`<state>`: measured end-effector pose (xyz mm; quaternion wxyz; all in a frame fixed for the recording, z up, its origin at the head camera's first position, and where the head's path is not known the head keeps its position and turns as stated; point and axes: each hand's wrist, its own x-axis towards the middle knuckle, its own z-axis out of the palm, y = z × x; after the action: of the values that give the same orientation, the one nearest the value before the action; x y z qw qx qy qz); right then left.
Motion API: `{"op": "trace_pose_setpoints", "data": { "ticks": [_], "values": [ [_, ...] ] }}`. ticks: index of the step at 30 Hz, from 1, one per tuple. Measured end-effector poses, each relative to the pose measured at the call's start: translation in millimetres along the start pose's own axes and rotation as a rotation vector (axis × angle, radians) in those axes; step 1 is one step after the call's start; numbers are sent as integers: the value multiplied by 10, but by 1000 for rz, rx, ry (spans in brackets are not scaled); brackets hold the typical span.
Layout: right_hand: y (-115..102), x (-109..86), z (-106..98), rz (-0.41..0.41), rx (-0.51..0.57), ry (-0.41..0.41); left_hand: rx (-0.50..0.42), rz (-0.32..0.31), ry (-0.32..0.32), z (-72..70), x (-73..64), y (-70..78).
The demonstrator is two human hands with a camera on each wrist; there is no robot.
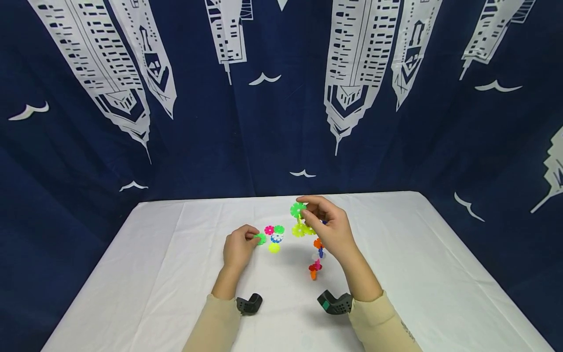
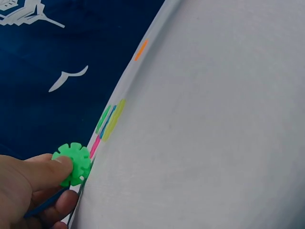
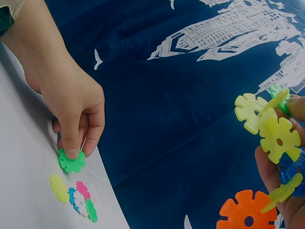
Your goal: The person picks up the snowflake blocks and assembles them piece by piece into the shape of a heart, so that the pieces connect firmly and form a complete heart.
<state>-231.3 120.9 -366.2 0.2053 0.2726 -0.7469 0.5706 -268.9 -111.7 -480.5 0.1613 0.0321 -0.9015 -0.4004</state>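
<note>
My left hand (image 1: 237,248) pinches a green notched plastic disc (image 2: 74,164) between thumb and fingers, low over the left part of the table. Higher up, my right hand (image 1: 330,225) grips a chain of interlocking flower-shaped discs. A green disc (image 1: 297,209) is at its upper end by the fingertips, with yellow discs (image 3: 281,140) below. Farther along come a large orange disc (image 3: 238,212) and blue, white, pink and red ones, hanging toward me in the head view. Part of the chain is hidden behind the right hand's fingers.
Beside the left hand lies a small group of loose discs: pink (image 1: 269,230), green (image 1: 279,229), blue and white (image 1: 276,238), and yellow (image 1: 274,248). They rest on a white-covered table (image 1: 176,293). A dark blue curtain (image 1: 264,127) with printed buildings hangs behind the table's far edge.
</note>
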Motion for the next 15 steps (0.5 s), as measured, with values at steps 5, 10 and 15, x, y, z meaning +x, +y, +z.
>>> {"op": "trace_pose_setpoints", "data": {
  "ticks": [5,10,15],
  "values": [
    [7,-3,-12,-4,-2,0,-95,-13,-41,-18,18,-4],
    [7,5,-20,-7,2,2,-163,-48,-130,-70,37,31],
    [-10,5,-28,-5,7,-1,-229,-74,-191,-187,58,85]
  ]
}}
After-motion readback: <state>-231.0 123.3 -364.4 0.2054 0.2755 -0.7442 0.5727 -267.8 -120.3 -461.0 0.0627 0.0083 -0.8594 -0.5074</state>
